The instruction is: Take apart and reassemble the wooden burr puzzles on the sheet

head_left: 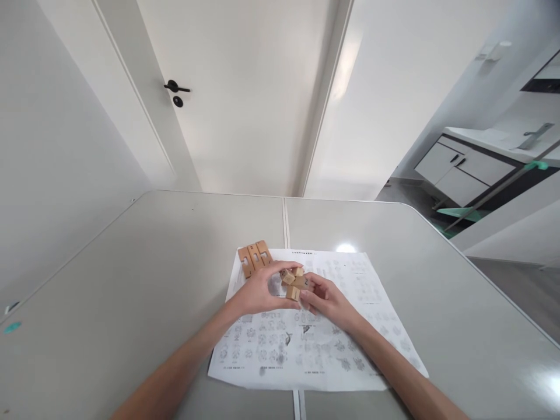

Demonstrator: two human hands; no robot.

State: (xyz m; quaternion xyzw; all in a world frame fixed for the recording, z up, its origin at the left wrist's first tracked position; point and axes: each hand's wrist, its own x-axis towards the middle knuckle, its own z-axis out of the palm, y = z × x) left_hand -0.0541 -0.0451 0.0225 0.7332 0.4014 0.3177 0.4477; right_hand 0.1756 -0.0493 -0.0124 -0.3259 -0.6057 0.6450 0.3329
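Note:
Several small wooden blocks with dark marks are clustered between my two hands, above the printed paper sheet. My left hand curves around the cluster, fingers along the top and thumb below, with a marked block and a lower block in its grip. From the other side, my right hand has its fingers closed on a longer wooden block with a dark figure on it. Just beyond my left hand, flat wooden tiles with cut-outs lie side by side at the sheet's upper left corner.
The sheet lies on a light grey table with a seam down its middle. Past the far edge stands a white door with a black handle. A sink cabinet is at the right.

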